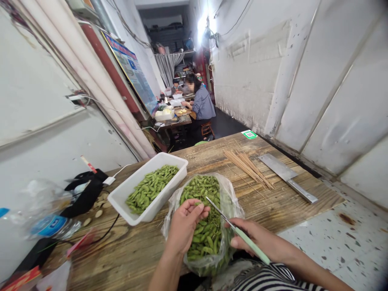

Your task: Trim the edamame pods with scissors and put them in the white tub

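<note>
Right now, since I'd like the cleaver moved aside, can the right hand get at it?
Likely yes, but not for a grip yet: the right hand holds a green-handled tool. Otherwise the way looks free; the cleaver lies uncovered on the wooden table, its handle on the near side.

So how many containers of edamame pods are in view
2: a white plastic tub on the wooden tabletop and, beside it, a clear plastic bag beneath the left hand. Others could be hidden.
</note>
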`<state>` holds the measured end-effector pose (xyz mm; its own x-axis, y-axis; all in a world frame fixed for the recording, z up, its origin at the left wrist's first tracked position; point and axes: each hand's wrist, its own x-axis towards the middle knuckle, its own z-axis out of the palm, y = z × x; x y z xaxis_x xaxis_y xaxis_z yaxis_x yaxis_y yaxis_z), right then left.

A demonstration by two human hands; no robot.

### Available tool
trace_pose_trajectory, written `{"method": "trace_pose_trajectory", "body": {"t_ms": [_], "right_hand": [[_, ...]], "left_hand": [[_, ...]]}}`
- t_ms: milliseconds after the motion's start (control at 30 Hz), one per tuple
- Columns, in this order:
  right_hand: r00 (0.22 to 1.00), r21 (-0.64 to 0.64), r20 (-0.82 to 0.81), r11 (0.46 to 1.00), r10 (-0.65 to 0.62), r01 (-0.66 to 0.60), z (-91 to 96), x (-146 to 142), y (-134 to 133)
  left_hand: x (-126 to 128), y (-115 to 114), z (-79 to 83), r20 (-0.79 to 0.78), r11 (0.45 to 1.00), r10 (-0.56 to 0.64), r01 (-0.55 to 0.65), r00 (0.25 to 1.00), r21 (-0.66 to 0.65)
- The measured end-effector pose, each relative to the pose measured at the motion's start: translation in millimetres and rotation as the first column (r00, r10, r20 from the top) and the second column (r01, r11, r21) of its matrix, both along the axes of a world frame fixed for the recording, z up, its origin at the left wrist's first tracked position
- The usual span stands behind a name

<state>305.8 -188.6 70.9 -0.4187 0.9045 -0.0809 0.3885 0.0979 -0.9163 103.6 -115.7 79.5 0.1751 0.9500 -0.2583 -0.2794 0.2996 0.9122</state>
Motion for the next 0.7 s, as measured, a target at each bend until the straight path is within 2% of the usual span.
{"method": "trace_pose_trajectory", "body": {"t_ms": [100, 300, 467, 567, 633, 667, 700], "right_hand": [[1.000, 0.002, 0.017, 1.000, 0.009, -0.009, 0.8, -0.1, 0.5], [1.000, -0.017, -0.011, 1.000, 0.010, -0.010, -0.1, -0.9, 0.0], [0.998, -0.040, -0.054, 0.999, -0.039, 0.037, -4.2, -6.3, -0.1], [0.997, -0.074, -0.042, 0.996, -0.059, 0.056, -7.2, -9.6, -0.2], [0.998, -0.077, -0.027, 0.995, -0.065, 0.062, -7.8, -9.4, -0.3], [0.997, -0.072, -0.015, 0.995, -0.071, 0.070, -7.7, -8.4, -0.4], [0.997, -0.064, 0.002, 0.995, -0.078, 0.078, -7.6, -6.8, -0.5]], "left_hand": [[4.0, -2.5, -1.4, 0.032, 1.000, 0.026, -0.026, 0.999, -0.013], [8.4, -6.8, -1.4, -0.011, 1.000, 0.010, -0.010, 1.000, -0.026], [12.1, -10.2, -4.1, 0.006, 0.999, 0.009, -0.009, 1.000, -0.036], [11.1, -10.3, -5.6, -0.036, 0.999, -0.014, 0.013, 0.999, -0.031], [1.0, -3.9, -1.7, -0.127, 0.997, 0.061, -0.054, 0.990, 0.063], [-8.3, 2.0, 2.4, -0.197, 0.980, 0.163, -0.134, 0.967, 0.150], [-20.6, 9.6, 8.0, -0.267, 0.936, 0.302, -0.233, 0.915, 0.263]]}}
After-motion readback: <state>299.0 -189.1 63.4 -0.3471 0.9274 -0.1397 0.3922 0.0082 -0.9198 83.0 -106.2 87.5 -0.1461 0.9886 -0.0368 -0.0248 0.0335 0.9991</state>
